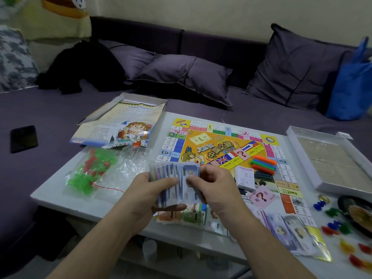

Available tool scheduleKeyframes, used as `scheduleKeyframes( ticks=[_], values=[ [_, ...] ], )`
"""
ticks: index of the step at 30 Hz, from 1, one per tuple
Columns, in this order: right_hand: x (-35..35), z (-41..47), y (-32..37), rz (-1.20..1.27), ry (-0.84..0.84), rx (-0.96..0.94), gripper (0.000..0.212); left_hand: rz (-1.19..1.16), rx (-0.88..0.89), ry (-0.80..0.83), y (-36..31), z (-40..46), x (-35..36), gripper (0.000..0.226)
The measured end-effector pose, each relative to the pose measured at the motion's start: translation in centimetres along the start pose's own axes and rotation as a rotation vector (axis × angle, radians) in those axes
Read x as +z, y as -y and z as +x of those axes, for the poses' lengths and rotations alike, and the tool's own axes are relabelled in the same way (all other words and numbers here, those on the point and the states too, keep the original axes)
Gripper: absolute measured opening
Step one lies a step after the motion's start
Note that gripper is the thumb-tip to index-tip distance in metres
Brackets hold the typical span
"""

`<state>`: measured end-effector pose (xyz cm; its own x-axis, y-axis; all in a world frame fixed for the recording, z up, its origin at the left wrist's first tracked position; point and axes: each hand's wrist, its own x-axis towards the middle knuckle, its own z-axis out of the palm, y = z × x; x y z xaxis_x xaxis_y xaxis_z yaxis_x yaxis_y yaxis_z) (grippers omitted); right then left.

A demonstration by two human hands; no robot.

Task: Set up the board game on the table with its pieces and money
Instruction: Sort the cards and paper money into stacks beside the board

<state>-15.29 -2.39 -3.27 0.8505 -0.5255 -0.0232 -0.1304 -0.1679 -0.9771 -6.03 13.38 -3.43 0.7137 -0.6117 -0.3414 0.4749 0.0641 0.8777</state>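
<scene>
A white table (60,200) carries the game before me. The board (221,150) lies beyond my fingers, with coloured sticks (263,164), a card deck (246,178) and a pink card (261,196) on it. Left of my fingers sits a clear bag (96,174) of green and red pieces; beyond it, the box lid (124,125) overhangs the edge. Under my fingers lie notes (181,216). Right of them: more notes (289,232), loose tokens (334,226), a white tray (330,164).

left hand (149,190) gripping, right hand (213,184) pinching
</scene>
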Motion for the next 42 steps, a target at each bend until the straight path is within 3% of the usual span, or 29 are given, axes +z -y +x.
scheduleKeyframes(
  ticks=[7, 12, 30, 35, 37, 42],
  values=[
    [-0.5, -0.5, 0.6, 0.11, 0.044, 0.035, 0.01, 0.065, 0.051, 0.004, 0.3, -0.2, 0.6, 0.033],
    [-0.6, -0.4, 0.5, 0.074, 0.029, 0.036, 0.016, -0.017, -0.005, 0.023, 0.0, -0.3, 0.7, 0.03],
    [0.8, -0.1, -0.2, -0.013, 0.055, 0.037, 0.009, 0.131, 0.098, -0.053, 0.2, -0.2, 0.1, 0.026],
    [1.2, 0.6, -0.1, -0.038, 0.053, 0.068, 0.008, 0.147, 0.057, -0.084, -0.2, 0.1, -0.9, 0.022],
    [1.8, 0.9, -0.3, -0.042, 0.037, 0.109, 0.008, 0.15, 0.036, -0.133, -0.3, 0.4, -1.7, 0.023],
    [3.3, 1.7, -0.9, -0.097, -0.022, 0.141, 0.007, 0.12, 0.065, -0.449, -0.9, 1.7, -5.0, 0.014]
  ],
)
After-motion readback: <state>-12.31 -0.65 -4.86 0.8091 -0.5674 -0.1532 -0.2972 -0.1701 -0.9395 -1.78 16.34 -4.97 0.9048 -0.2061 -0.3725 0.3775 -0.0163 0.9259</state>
